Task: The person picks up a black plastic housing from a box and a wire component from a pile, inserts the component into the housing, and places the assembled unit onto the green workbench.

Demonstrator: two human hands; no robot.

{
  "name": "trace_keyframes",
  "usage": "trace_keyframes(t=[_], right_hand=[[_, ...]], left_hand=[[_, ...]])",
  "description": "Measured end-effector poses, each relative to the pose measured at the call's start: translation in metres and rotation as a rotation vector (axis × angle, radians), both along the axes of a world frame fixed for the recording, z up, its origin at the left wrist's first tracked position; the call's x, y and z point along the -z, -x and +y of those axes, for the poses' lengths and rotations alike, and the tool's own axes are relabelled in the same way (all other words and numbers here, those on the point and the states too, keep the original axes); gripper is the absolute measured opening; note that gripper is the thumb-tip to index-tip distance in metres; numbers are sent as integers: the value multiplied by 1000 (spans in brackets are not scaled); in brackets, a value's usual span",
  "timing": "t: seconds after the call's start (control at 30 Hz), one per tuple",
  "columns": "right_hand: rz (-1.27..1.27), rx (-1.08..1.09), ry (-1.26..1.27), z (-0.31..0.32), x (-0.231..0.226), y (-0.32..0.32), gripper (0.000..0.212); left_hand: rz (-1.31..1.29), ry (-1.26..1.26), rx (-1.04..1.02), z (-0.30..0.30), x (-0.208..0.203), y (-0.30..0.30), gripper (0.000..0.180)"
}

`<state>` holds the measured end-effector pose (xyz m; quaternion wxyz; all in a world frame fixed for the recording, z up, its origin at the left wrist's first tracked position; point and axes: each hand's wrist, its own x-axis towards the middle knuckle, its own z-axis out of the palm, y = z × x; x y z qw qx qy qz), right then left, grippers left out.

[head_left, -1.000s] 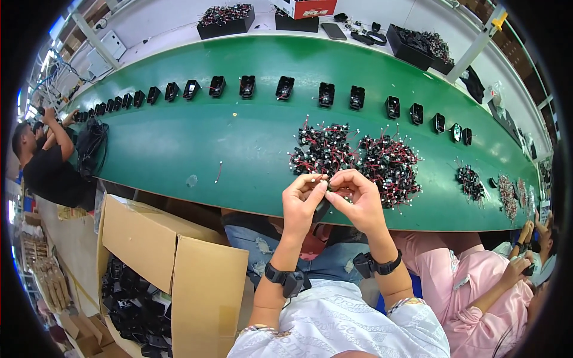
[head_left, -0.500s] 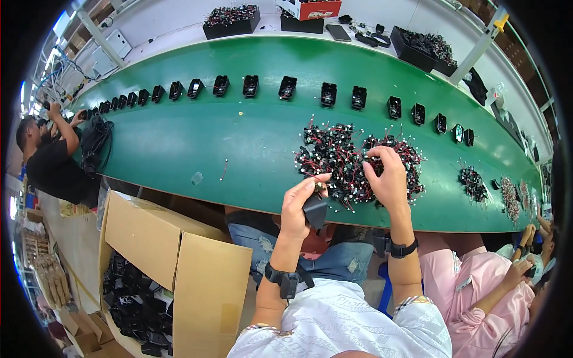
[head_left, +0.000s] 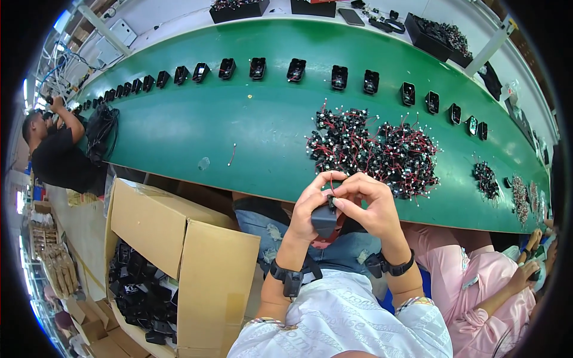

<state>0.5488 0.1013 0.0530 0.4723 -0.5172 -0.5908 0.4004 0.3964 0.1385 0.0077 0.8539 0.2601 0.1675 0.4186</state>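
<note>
My left hand is closed around a black plastic housing, held just off the near table edge. My right hand meets it there, pinching a small black part with a red wire at the housing's upper end. Fingers partly hide that part, so I cannot tell whether it sits inside the housing. Just beyond my hands lies a heap of small black wired parts with red leads and white tips.
A row of black housings runs along the green table. One loose red-wired piece lies left of the heap. A cardboard box of black parts stands at lower left. Co-workers sit at left and right, one in pink.
My right hand has come from the heap toward my left hand and now pinches a red-wired part against the housing. The view has shifted slightly.
</note>
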Motion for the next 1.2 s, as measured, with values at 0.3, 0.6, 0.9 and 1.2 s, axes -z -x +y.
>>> trace_keyframes(t=[0.3,0.6,0.9,1.2], right_hand=[[-7,255,-328,-11,12,14,18],[-249,174,-422,-24,28,38,17],[-196,183,-354,-25,34,34,15],[-318,81,-398,-32,13,27,21]], left_hand=[[-647,349,215,4,30,7,44],[-513,311,-242,-6,17,-14,52],[193,-49,-47,-15,30,8,51],[123,-111,-143,-15,29,19,66]])
